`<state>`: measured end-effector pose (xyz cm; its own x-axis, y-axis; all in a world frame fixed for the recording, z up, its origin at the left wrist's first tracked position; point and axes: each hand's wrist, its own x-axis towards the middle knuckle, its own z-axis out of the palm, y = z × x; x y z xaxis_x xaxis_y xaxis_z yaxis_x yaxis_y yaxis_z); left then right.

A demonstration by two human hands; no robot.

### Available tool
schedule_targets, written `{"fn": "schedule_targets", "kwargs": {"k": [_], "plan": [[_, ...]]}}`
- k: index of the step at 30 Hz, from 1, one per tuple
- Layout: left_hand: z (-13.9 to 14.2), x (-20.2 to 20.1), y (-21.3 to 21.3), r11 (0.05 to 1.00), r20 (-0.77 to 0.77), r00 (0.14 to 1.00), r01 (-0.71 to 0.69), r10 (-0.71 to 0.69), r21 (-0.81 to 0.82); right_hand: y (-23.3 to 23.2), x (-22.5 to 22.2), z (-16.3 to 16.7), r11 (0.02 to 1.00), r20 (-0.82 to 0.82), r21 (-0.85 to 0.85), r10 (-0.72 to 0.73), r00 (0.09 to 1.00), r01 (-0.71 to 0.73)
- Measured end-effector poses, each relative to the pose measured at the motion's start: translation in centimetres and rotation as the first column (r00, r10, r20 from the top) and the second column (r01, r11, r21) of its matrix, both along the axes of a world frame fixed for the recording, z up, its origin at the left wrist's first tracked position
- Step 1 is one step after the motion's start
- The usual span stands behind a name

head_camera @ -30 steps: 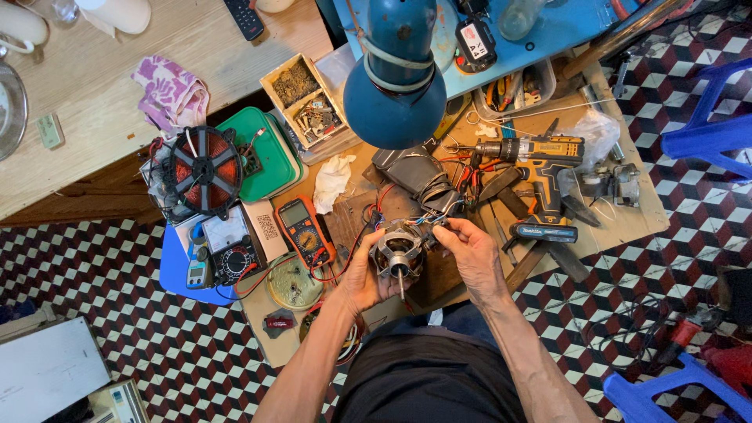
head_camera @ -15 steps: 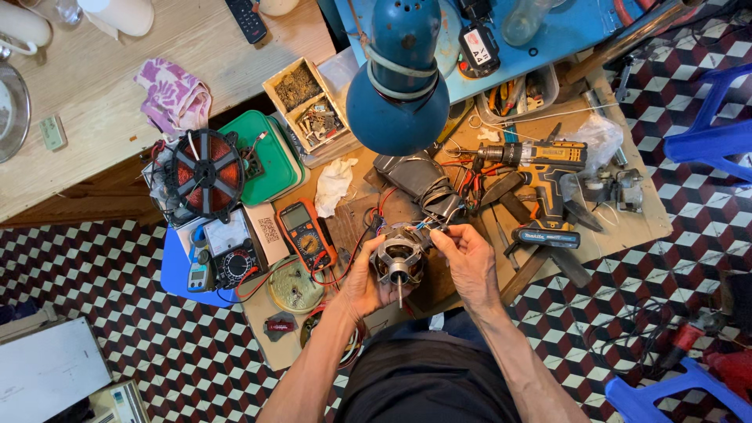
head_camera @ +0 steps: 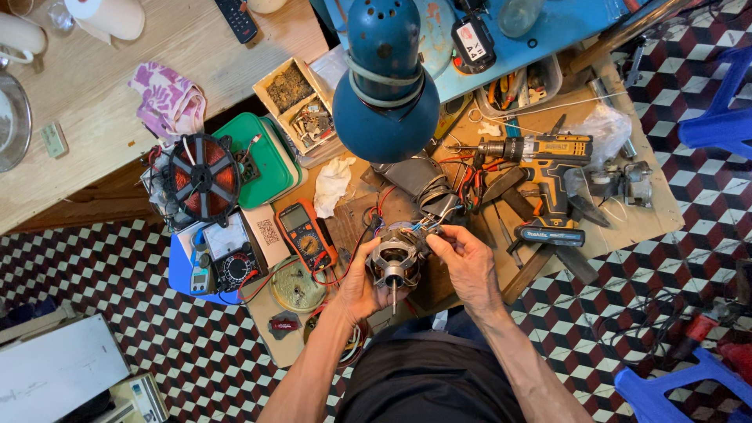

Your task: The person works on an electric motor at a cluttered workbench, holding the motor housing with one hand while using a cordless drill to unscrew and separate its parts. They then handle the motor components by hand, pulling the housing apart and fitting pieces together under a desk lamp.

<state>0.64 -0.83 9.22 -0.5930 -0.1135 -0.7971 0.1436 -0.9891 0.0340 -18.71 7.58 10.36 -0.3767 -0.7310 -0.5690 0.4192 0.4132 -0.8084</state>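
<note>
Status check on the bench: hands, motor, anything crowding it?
Left hand grips small motor. Right hand fingers pinch its wires on top. Multimeter close left, cordless drill right, blue lamp overhead.

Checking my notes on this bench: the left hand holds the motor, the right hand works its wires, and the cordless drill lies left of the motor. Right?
Not quite. The head view shows the drill right of the motor, not left. The left hand does hold the motor, and the right hand is at its wires.
</note>
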Motion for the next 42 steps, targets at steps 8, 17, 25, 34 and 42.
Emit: {"fn": "schedule_targets", "kwargs": {"k": [8, 17, 25, 34, 42], "plan": [[1.3, -0.5, 1.0, 0.958, 0.135, 0.990, 0.081, -0.045, -0.276, 1.1, -3.4, -2.5, 0.997, 0.234, -0.039, 0.069, 0.970, -0.061], [0.6, -1.6, 3.0, 0.923, 0.206, 0.977, 0.128, -0.054, -0.363, 2.4, -3.1, -4.1, 0.995, 0.334, -0.040, -0.070, 0.940, 0.089], [0.3, -2.1, 2.9, 0.915, 0.197, 0.977, 0.149, -0.078, -0.374, 3.2, -2.8, -5.3, 0.985, 0.291, -0.041, -0.149, 0.945, 0.167], [0.6, -1.9, 3.1, 0.901, 0.187, 0.979, 0.151, -0.080, -0.407, 3.4, -2.1, -5.1, 0.984, 0.281, -0.076, -0.132, 0.951, 0.159], [1.1, -1.9, 2.9, 0.886, 0.238, 0.967, 0.185, -0.088, -0.425, 2.9, -2.1, -3.5, 0.989, 0.268, -0.009, -0.143, 0.953, 0.151]]}}
